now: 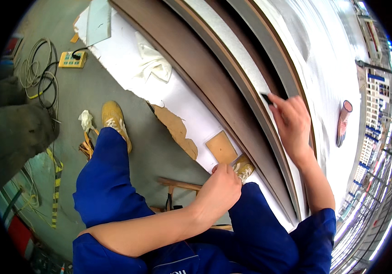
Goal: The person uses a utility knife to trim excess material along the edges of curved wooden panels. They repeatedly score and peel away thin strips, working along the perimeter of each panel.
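Cloth (158, 68) beside brown panel (205, 77)

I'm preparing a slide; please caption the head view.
Right hand holding a small dark piece over long curved panels; left hand curled near a tan square.

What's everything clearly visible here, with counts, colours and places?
curved panels: several, brown-grey, centre to top
small piece: one, black, centre right
square pad: one, tan, centre
cloth: one, white, upper centre
backing sheet: one, white, beneath cloth
pane: one, greenish, top left
power strip: one, yellow, upper left
cables: several, grey, black, left
striped tape: one, yellow-black, lower left
tube: one, pinkish, far right
shoes: two, tan, left and centre
trousers: one pair, blue, bottom
left grip: one, bare, lower centre
right grip: one, bare, centre right, holding small piece
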The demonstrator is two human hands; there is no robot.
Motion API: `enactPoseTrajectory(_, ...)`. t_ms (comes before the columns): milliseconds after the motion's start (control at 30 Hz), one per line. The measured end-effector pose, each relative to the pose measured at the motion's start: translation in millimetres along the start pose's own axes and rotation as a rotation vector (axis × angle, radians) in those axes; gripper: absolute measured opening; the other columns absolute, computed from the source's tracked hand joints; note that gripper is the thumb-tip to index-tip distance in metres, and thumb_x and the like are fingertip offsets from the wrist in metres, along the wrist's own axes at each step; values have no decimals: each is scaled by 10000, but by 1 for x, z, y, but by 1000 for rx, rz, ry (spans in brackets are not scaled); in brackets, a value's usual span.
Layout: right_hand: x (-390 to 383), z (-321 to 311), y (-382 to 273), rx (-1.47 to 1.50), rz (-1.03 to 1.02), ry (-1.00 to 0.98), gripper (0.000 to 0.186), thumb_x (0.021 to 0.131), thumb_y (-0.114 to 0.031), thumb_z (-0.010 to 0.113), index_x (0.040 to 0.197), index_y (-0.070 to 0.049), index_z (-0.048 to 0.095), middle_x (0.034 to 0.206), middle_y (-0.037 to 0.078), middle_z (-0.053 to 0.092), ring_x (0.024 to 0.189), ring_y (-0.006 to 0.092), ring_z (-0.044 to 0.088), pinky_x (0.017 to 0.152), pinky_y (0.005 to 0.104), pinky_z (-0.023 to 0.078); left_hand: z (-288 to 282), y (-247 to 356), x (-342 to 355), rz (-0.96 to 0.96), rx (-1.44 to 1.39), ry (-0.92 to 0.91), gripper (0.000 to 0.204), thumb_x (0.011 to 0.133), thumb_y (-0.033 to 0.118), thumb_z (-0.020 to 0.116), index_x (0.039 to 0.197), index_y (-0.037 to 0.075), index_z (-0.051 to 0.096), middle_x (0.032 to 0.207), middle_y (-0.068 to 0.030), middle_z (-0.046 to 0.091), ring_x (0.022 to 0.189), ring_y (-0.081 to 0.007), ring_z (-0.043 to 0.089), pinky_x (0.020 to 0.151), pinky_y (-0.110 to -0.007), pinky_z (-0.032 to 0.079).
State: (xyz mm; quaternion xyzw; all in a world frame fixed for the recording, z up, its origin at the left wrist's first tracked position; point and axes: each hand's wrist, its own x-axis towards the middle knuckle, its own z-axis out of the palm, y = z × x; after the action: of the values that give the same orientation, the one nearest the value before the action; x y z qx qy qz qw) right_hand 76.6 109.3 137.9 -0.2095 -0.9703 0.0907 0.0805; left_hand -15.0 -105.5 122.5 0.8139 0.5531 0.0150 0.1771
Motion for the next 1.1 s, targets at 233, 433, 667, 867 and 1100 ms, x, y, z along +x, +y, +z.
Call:
enactPoseTrajectory(233,75,19,-10,-61,-143,-41,150,841,-77,692,992,-72,698,768,80,576,790,273,573,726,406,488,1,13,-7,-102,154,-542,362,888,196,559,1198,37,658,1152,-136,646,1111,-301,581,986,-439,400)
enactPoseTrajectory(433,119,36,-1,-87,-122,-40,136,846,-63,688,977,-64,725,783,90,604,805,278,575,742,408,483,9,8,12,-69,195,-480,375,929,211,527,1247,46,640,1213,-146,637,1137,-315,585,993,-502,407)
enactPoseTrajectory(667,132,61,-14,-104,-134,-40,142,857,-81,674,986,-70,731,750,80,558,800,257,565,723,396,479,14,17,18,40,196,-549,417,931,222,549,1319,76,589,1270,-123,614,1174,-308,565,981,-505,431)
enactPoseTrajectory(867,133,64,-11,-138,-108,-62,169,856,-72,665,1010,-63,733,763,90,561,802,260,570,735,391,484,6,4,14,20,226,-563,433,927,219,563,1344,100,571,1292,-112,602,1183,-299,560,991,-512,430)
enactPoseTrajectory(1100,134,65,-20,-219,-126,-93,165,866,-74,656,1008,-71,738,740,94,548,782,260,563,729,400,485,17,5,7,-11,226,-594,421,928,220,561,1329,94,584,1272,-111,611,1173,-304,567,989,-521,430)
